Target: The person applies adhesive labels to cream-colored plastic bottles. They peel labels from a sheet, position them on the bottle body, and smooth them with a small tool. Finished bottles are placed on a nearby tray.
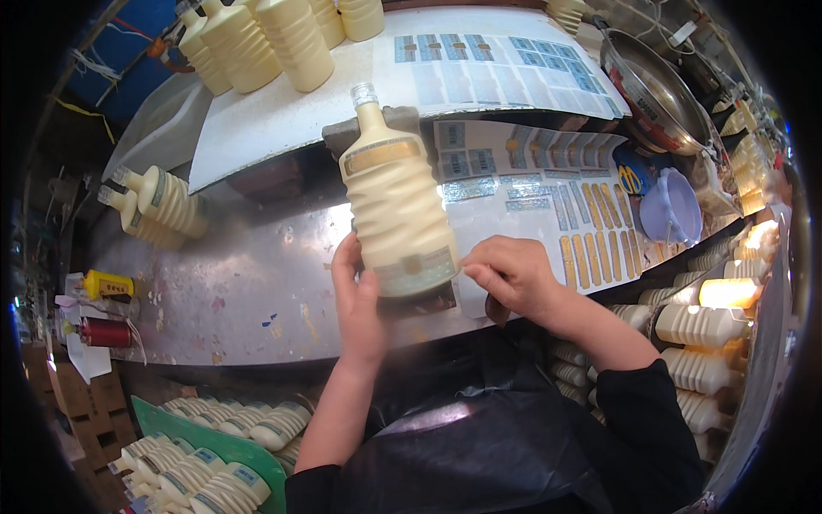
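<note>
A cream bottle (pixel 400 210) with rippled sides and a clear neck leans against a grey padded rest at the bench's middle. A gold label (pixel 383 156) sits on its shoulder and a pale greenish label (pixel 415 265) lies across its lower front. My left hand (pixel 355 283) grips the bottle's lower left side, fingers partly hidden behind it. At the lower right edge, beside the label's end, my right hand (pixel 511 272) is closed in a pinch. Whatever is between those fingertips is too small to make out. A dark patch shows below the right palm.
Sheets of blue labels (pixel 505 64) and gold strips (pixel 591 248) lie right and beyond. A lilac bucket (pixel 670 207) and a large pan (pixel 655 90) stand at right. Cream bottles stand on the raised white board (pixel 360 73), and more fill a green crate (pixel 193 433) and the right side.
</note>
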Available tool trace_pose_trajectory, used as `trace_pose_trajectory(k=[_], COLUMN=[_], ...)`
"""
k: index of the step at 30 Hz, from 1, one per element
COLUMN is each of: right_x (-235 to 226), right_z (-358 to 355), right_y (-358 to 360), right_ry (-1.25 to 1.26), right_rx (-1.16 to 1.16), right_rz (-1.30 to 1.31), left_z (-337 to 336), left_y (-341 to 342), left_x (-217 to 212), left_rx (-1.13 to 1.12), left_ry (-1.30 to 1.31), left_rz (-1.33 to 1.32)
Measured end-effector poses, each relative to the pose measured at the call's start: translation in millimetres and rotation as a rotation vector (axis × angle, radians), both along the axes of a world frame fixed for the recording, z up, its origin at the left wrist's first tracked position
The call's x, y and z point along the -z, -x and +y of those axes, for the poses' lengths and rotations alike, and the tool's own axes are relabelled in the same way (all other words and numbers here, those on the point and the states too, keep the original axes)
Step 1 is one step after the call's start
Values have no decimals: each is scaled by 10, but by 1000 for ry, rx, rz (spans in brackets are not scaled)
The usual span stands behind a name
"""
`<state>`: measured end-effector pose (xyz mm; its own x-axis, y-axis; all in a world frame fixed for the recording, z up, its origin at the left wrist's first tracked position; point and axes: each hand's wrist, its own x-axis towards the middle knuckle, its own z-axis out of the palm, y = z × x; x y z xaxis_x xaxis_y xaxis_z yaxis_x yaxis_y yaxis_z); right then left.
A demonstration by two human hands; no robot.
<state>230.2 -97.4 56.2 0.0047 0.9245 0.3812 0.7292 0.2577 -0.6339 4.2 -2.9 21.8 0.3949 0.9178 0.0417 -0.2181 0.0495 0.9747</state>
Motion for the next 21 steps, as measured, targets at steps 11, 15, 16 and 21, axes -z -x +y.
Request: trace_pose_trajectory(k=[11,15,16,21], right_x=[51,178,195,133], right_z=[221,216,215,212], right_y=[401,392,390,385], right_ry=[468,441,427,448], right_rx=[304,287,282,281], right_rz=[700,777,792,789], left_z=[-6,-2,-4,-3], left_y=[-79,-75,-77,-76], left_x=[57,58,62,67], left_rx=[-59,-61,-62,-56], left_ry=[1,4,8,10], left_rz=[75,81,78,63])
